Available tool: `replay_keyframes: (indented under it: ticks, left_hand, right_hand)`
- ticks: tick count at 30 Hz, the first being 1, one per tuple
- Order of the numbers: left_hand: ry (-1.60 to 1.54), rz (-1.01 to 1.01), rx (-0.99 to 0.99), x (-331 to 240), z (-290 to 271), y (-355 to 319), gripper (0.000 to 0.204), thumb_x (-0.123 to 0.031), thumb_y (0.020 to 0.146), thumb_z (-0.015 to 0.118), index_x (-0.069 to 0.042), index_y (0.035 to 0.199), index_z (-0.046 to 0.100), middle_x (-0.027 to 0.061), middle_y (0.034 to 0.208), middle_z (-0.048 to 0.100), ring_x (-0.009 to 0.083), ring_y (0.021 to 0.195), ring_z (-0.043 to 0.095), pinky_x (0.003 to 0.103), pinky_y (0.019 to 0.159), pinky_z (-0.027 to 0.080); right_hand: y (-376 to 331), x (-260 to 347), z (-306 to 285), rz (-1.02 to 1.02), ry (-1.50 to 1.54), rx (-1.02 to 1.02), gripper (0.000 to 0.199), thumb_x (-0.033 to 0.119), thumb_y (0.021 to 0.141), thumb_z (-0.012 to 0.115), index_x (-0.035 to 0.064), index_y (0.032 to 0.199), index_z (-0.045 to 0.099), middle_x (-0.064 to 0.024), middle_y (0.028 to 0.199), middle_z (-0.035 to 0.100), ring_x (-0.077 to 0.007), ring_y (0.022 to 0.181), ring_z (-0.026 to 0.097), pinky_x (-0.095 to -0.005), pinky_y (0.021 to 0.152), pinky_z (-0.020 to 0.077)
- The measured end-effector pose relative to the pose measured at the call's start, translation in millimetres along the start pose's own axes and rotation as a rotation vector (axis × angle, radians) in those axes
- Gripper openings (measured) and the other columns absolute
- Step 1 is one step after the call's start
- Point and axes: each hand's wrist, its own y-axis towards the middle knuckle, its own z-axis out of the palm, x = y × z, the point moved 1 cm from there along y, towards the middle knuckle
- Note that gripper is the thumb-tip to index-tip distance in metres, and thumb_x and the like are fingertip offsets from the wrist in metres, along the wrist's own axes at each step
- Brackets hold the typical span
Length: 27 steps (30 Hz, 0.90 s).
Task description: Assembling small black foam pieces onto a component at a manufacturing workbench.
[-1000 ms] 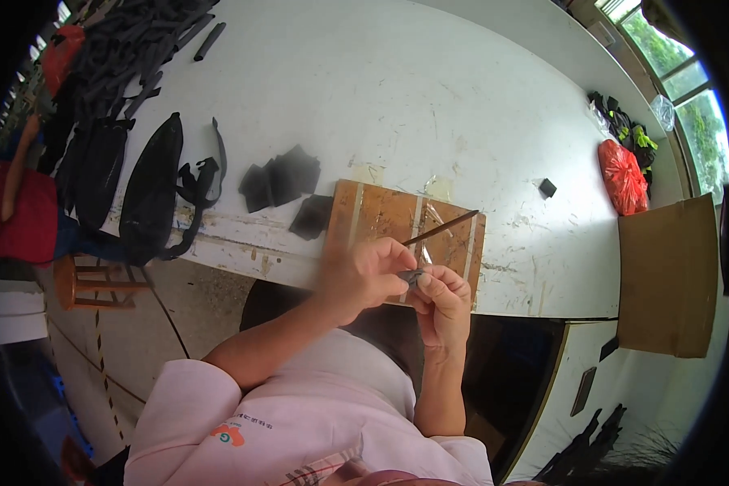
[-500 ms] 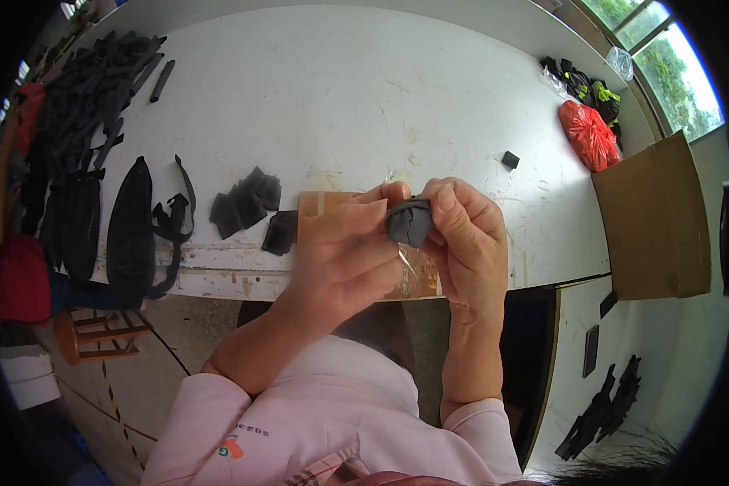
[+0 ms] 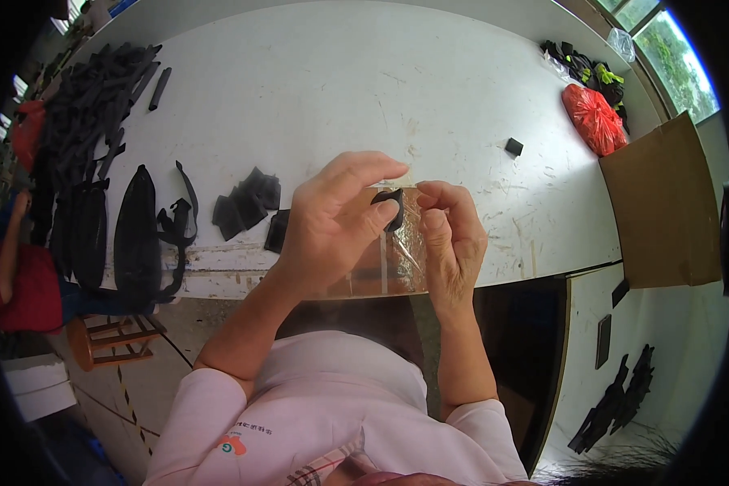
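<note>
White table: scuffed, stretching wide.
Dark strips: heaped along its left edge.
Brown board: right at the near edge.
Left hand: pinching the small black piece, index finger lifted.
Right hand: just beside, thumb and fingertips parted.
Small black piece: under the left thumb, over the board!

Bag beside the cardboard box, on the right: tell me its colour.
The bag is red, best seen in the head view, the only one.
</note>
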Motion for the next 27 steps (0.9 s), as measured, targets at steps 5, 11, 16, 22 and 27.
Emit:
replay_keyframes:
  ticks: [5, 11, 16, 22, 27]
  left_hand:
    - [-0.435, -0.254, 0.027, 1.0, 2.8, -6.0, 0.015, -0.011, 0.083, 0.056, 0.002, 0.092, 0.058, 0.0089, 0.094, 0.057, 0.0138, 0.090, 0.051, 0.024, 0.081, 0.038]
    - [-1.039, -0.573, -0.204, 4.6, 2.6, -14.2, 0.011, -0.015, 0.086, 0.053, -0.005, 0.089, 0.058, 0.0052, 0.087, 0.057, 0.0125, 0.083, 0.053, 0.026, 0.074, 0.041]
    - [-1.036, -0.647, -0.204, 3.5, -0.7, -21.0, 0.010, -0.014, 0.085, 0.055, -0.006, 0.089, 0.057, 0.0045, 0.090, 0.058, 0.0131, 0.083, 0.054, 0.028, 0.075, 0.042]
    - [-0.738, -0.507, -0.163, 5.5, -4.9, -23.0, 0.011, -0.010, 0.083, 0.057, -0.002, 0.091, 0.057, 0.0063, 0.094, 0.056, 0.0107, 0.083, 0.051, 0.025, 0.078, 0.040]
    - [-0.161, -0.256, -0.031, -5.1, -7.0, -2.5, 0.011, -0.003, 0.078, 0.060, 0.000, 0.088, 0.057, 0.0058, 0.079, 0.059, 0.0095, 0.070, 0.054, 0.023, 0.065, 0.043]
  right_hand:
    - [-5.7, 10.6, 6.9, -0.436, -0.279, 0.010, 0.034, 0.017, 0.069, 0.071, 0.0020, 0.095, 0.056, -0.0093, 0.083, 0.055, -0.0195, 0.069, 0.052, -0.0276, 0.057, 0.0433]
    - [-2.1, 18.0, 15.9, -0.500, -0.332, -0.071, 0.020, 0.003, 0.068, 0.068, 0.0011, 0.085, 0.059, -0.0090, 0.072, 0.054, -0.0203, 0.061, 0.051, -0.0290, 0.050, 0.0408]
    - [2.2, 15.1, 11.2, -0.550, -0.412, -0.022, 0.011, -0.004, 0.073, 0.062, -0.0020, 0.084, 0.060, -0.0077, 0.070, 0.057, -0.0143, 0.061, 0.053, -0.0224, 0.052, 0.0406]
    - [2.4, -5.3, 16.4, -0.637, -0.359, -0.043, 0.021, -0.007, 0.064, 0.061, 0.0006, 0.083, 0.059, -0.0069, 0.068, 0.054, -0.0207, 0.058, 0.049, -0.0282, 0.049, 0.0386]
    - [3.2, 3.7, 13.0, -0.554, -0.455, 0.028, 0.017, -0.005, 0.068, 0.061, 0.0019, 0.083, 0.060, -0.0068, 0.066, 0.052, -0.0199, 0.058, 0.049, -0.0275, 0.049, 0.0378]
